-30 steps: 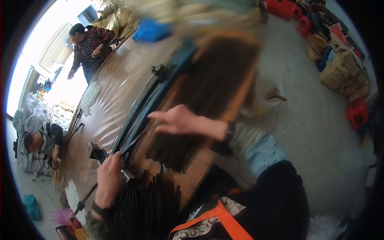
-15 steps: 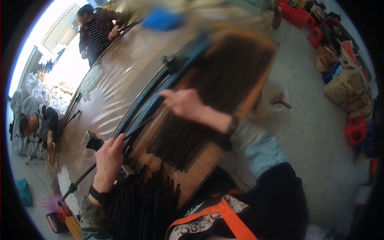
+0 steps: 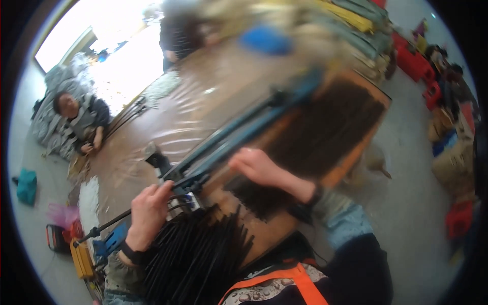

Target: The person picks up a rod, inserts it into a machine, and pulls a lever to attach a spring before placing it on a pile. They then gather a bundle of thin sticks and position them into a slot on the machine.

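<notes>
My left hand (image 3: 149, 209) is closed round a thin black rod (image 3: 114, 219) that slopes down to the left, with a dark fitting near its lower end. It is beside the near end of a long blue metal rail frame (image 3: 231, 142). My right hand (image 3: 259, 166) is curled closed near the rail's right side, blurred; what its fingers hold, if anything, cannot be made out. Below it and to the right, many dark rods (image 3: 325, 129) lie in a dense layer on a brown board (image 3: 351, 157). A loose bundle of black rods (image 3: 198, 254) lies in front of me.
A plastic-covered table (image 3: 152, 127) stretches to the left. One person (image 3: 81, 122) is at its left edge, another (image 3: 180, 33) at the far side. A blurred blue object (image 3: 265, 39) lies at the far end. Stacked sacks (image 3: 358, 35) stand beyond; red stools (image 3: 460, 218) are at right.
My view has turned, so the scene shifts right and down. My right hand's fingers, reaching out along the rail before, are now curled in. My left hand still grips the rod.
</notes>
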`<move>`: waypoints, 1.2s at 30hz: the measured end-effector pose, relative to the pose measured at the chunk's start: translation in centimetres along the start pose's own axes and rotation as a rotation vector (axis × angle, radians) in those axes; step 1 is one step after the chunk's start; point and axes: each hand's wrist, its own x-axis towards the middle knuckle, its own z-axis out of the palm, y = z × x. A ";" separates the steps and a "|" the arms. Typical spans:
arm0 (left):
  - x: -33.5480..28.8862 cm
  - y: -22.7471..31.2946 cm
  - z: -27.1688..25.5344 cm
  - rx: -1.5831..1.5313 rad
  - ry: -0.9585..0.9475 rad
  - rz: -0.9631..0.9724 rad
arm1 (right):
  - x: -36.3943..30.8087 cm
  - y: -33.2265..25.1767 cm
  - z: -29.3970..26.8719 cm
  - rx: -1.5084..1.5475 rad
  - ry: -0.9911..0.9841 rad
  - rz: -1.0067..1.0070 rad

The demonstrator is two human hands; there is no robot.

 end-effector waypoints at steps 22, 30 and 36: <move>-6.3 -8.0 -4.7 -0.014 0.295 -0.269 | 6.0 2.2 5.4 -0.348 0.073 -0.329; -11.9 -9.5 -7.8 -0.044 0.345 -0.479 | 13.0 -3.0 17.0 0.093 -0.376 -0.195; -16.4 -10.8 -6.7 0.028 0.233 -0.623 | 13.9 -2.1 19.3 0.055 -0.437 -0.335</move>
